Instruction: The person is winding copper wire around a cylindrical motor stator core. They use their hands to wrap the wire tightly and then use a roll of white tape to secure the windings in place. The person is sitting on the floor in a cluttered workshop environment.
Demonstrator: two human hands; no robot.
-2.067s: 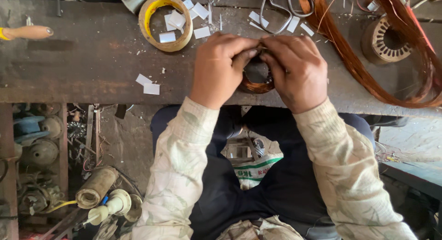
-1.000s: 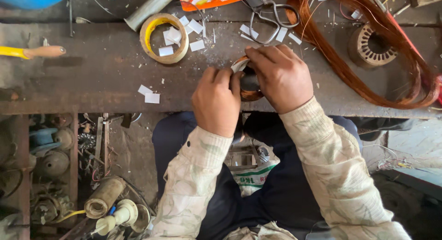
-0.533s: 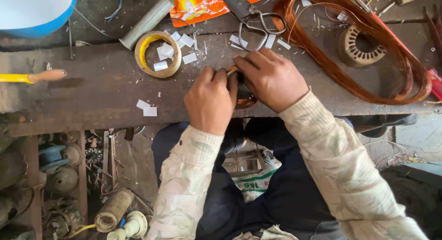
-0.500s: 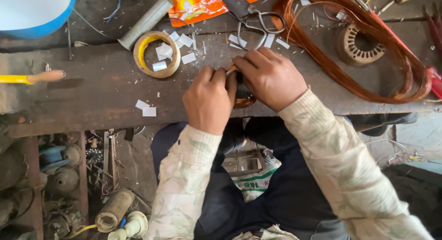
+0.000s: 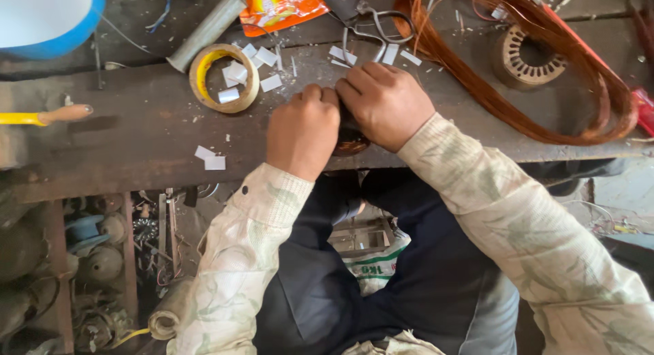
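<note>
**Inspector A:** Hands first. How do they stand?

**Inspector B:** Left hand (image 5: 303, 130) is curled into a fist, knuckles up. Right hand (image 5: 387, 104) is curled too, fingers bent down. The two touch, and both close over a small coil (image 5: 352, 143) at the near edge of the tabletop (image 5: 122, 137). Only a dark, copper-coloured sliver of the coil shows beneath them. Which fingers pinch it, I cannot tell.

**Inspector A:** Counts?

**Inspector B:** Two hands, one coil in hold. One tape roll (image 5: 223, 77), one pair of scissors (image 5: 366, 22), one stator (image 5: 528, 55), one large wire loop (image 5: 545, 116), one pipe (image 5: 206, 30). Paper slips: about a dozen in all, two of them (image 5: 209, 157) lying apart at the left, several in and about the tape roll.

**Inspector A:** Materials and shapes?

**Inspector B:** Tabletop is a dark, worn, scratched plank. Tape roll is a flat ring, tan outside, yellow inside. Stator is a round metal ring with slotted teeth. Wire loop is thin copper strands, glossy, bundled in a long oval. Slips are white and rectangular. A wooden-handled tool (image 5: 48, 115) with a yellow shaft lies at far left. Sleeves are pale patterned cloth.
</note>
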